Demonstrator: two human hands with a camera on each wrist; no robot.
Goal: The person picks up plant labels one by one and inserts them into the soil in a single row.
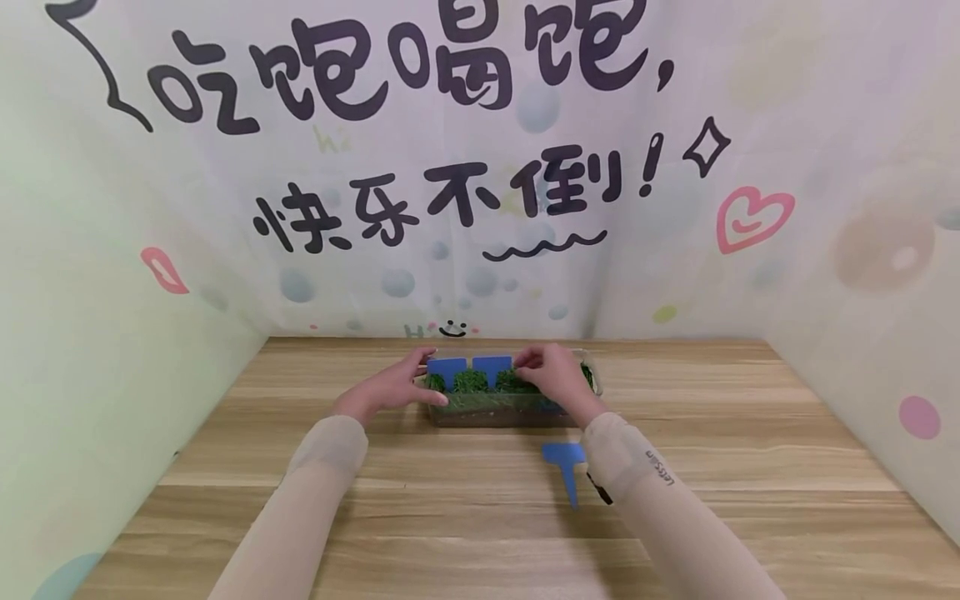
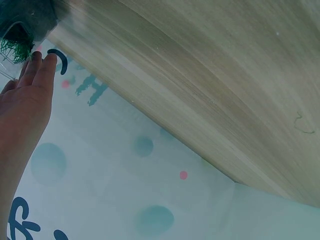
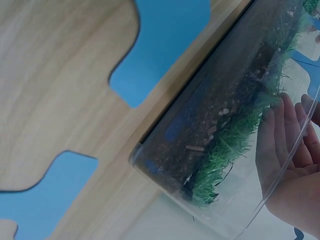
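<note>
A clear rectangular planter box [image 1: 495, 417] with brown soil [image 3: 220, 107] and tufts of green grass [image 1: 471, 382] stands toward the back of the table. Two blue plant labels, one at left [image 1: 447, 367] and one beside it [image 1: 492, 367], stand upright in it. My left hand [image 1: 386, 387] spreads at the box's left end, thumb along the front, straight fingers toward the back. Over the right half, my right hand [image 1: 558, 375] reaches down, its fingertips at the grass beside the second label. Nothing held shows in the right hand.
A loose blue T-shaped label [image 1: 564, 452] lies on the wooden table [image 1: 465, 525] in front of the box, close to my right sleeve [image 1: 618, 454]. A printed cloth wall [image 1: 450, 275] rises behind the table's back edge.
</note>
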